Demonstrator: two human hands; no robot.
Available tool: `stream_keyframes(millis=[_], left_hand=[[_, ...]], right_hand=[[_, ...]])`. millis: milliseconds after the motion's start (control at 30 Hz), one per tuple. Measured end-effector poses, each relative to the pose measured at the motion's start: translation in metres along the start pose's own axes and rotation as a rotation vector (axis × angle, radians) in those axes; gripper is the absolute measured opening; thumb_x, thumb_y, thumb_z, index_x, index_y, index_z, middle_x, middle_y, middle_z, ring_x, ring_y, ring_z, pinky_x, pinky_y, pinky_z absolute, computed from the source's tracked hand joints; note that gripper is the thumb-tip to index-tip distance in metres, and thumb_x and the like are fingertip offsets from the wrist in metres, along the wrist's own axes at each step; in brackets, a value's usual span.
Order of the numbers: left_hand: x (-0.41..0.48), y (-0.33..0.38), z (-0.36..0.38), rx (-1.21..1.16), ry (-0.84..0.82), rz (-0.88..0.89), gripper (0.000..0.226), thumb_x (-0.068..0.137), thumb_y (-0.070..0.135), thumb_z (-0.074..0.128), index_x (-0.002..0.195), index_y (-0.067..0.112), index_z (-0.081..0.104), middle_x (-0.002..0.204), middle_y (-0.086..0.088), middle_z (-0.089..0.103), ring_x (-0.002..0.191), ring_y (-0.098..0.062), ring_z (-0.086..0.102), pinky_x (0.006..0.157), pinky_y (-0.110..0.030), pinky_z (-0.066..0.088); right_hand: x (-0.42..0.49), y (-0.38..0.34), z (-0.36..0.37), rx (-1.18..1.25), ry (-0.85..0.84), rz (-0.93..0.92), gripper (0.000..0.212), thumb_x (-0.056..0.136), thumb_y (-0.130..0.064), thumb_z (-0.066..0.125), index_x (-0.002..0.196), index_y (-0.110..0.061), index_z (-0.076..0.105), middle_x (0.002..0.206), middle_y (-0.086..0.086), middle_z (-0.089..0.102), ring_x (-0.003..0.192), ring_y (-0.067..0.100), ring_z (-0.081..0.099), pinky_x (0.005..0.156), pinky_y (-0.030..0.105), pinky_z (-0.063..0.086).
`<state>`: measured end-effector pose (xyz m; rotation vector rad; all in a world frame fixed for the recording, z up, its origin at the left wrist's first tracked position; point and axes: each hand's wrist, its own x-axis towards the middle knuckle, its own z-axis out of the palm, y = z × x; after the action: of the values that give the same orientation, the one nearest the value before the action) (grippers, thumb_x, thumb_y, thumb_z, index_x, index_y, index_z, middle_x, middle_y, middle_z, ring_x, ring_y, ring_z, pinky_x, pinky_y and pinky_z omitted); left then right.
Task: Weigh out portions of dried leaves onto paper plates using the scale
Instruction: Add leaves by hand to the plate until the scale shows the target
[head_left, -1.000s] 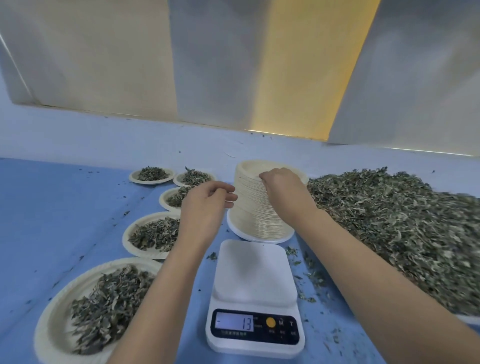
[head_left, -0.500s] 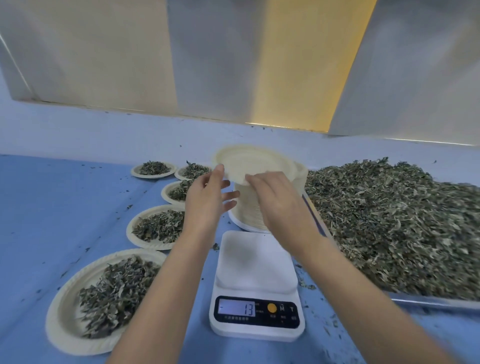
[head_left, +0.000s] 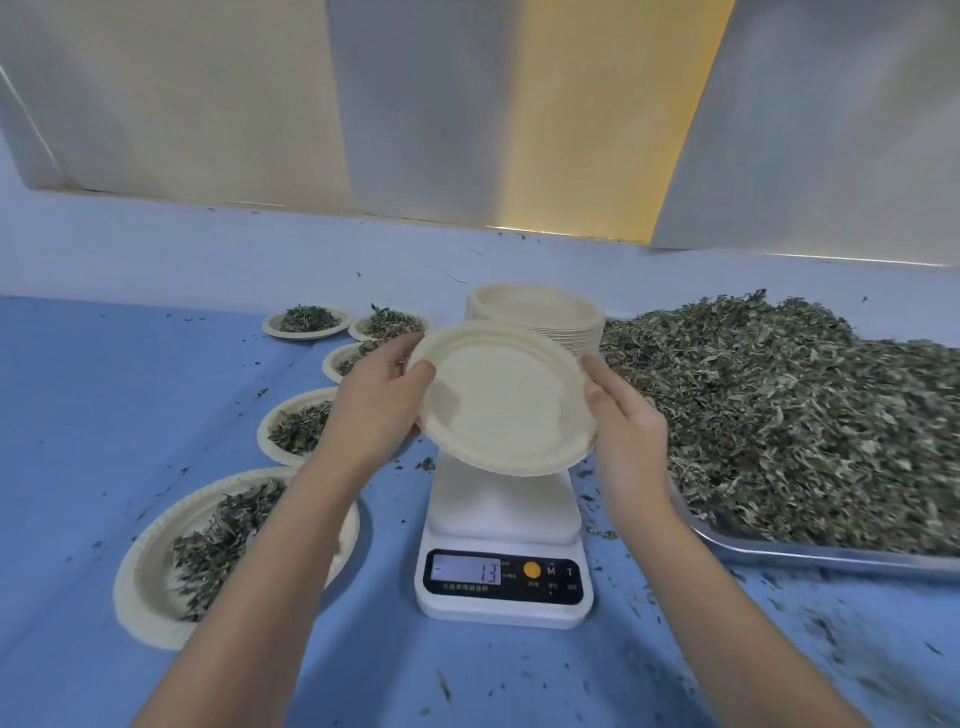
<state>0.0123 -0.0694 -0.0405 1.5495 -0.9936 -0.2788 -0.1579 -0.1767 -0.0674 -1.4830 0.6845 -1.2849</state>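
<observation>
An empty cream paper plate (head_left: 501, 397) hangs tilted above the white digital scale (head_left: 503, 525), whose display reads 13. My left hand (head_left: 376, 400) grips the plate's left rim with the thumb over the edge. My right hand (head_left: 626, 415) holds the right rim. Behind the plate stands the stack of paper plates (head_left: 540, 317). A big heap of dried leaves (head_left: 789, 410) fills a metal tray (head_left: 810, 556) on the right.
Several filled paper plates lie in a curved row on the blue table at the left, the nearest (head_left: 156, 551) by my left forearm, the farthest (head_left: 306, 322) near the back wall. Loose leaf bits litter the table around the scale.
Both hands lifted one plate off the stack and brought it toward me, over the scale. The scale still reads 13.
</observation>
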Motion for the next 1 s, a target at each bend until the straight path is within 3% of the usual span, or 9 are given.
stream_keyframes(millis=[100,200,267,400,567,733,1000], left_hand=[[0.003,-0.005,-0.005,0.09,-0.077,-0.001,0.025,0.093,0.026,0.045,0.085,0.038,0.066,0.048,0.007,0.055,0.04,-0.016,0.046,0.042,-0.021,0.037],[0.005,-0.012,-0.006,0.32,-0.108,-0.04,0.043,0.095,0.04,0.041,0.076,0.013,0.068,0.043,-0.002,0.059,0.038,-0.01,0.053,0.043,-0.02,0.04],[0.005,-0.017,-0.005,0.413,-0.143,-0.094,0.052,0.097,0.043,0.038,0.073,0.005,0.066,0.048,-0.008,0.063,0.041,-0.011,0.055,0.044,-0.02,0.04],[0.004,-0.025,-0.001,0.427,-0.266,-0.17,0.05,0.098,0.035,0.036,0.092,-0.004,0.067,0.053,-0.009,0.067,0.037,-0.011,0.053,0.042,-0.019,0.035],[0.005,-0.031,-0.003,0.399,-0.272,-0.19,0.049,0.099,0.034,0.035,0.103,-0.007,0.061,0.055,-0.011,0.067,0.035,-0.015,0.053,0.04,-0.018,0.034],[0.005,-0.034,-0.002,0.421,-0.296,-0.196,0.049,0.1,0.034,0.033,0.105,-0.006,0.059,0.062,-0.012,0.069,0.034,-0.017,0.056,0.053,-0.025,0.033],[0.007,-0.041,-0.001,0.441,-0.293,-0.26,0.049,0.1,0.038,0.033,0.107,-0.003,0.059,0.069,-0.01,0.071,0.042,-0.021,0.063,0.058,-0.028,0.036]], right_hand=[[-0.001,0.013,-0.008,-0.024,0.03,0.04,0.031,0.094,-0.009,0.05,0.12,-0.017,0.065,0.106,-0.025,0.065,0.102,-0.012,0.058,0.092,0.019,0.048],[0.001,0.017,-0.011,0.008,0.071,0.118,0.028,0.092,-0.005,0.051,0.109,-0.014,0.071,0.106,-0.01,0.07,0.101,0.003,0.063,0.089,0.027,0.052],[0.002,0.019,-0.011,0.023,0.074,0.159,0.027,0.09,-0.004,0.05,0.105,-0.013,0.071,0.102,-0.009,0.071,0.098,0.005,0.064,0.086,0.026,0.052],[0.002,0.024,-0.011,0.01,0.067,0.217,0.027,0.091,-0.007,0.05,0.104,-0.014,0.072,0.094,-0.014,0.069,0.093,0.004,0.063,0.08,0.024,0.052],[0.001,0.034,-0.011,-0.073,0.037,0.258,0.031,0.09,-0.006,0.047,0.111,-0.01,0.07,0.108,-0.001,0.07,0.107,0.017,0.062,0.098,0.042,0.048],[0.001,0.043,-0.012,-0.123,0.023,0.258,0.031,0.089,-0.01,0.048,0.109,-0.015,0.071,0.106,-0.005,0.07,0.105,0.015,0.062,0.096,0.04,0.049],[0.0,0.049,-0.012,-0.212,0.053,0.249,0.029,0.091,-0.016,0.05,0.112,-0.017,0.07,0.105,-0.008,0.069,0.106,0.014,0.061,0.094,0.035,0.048]])
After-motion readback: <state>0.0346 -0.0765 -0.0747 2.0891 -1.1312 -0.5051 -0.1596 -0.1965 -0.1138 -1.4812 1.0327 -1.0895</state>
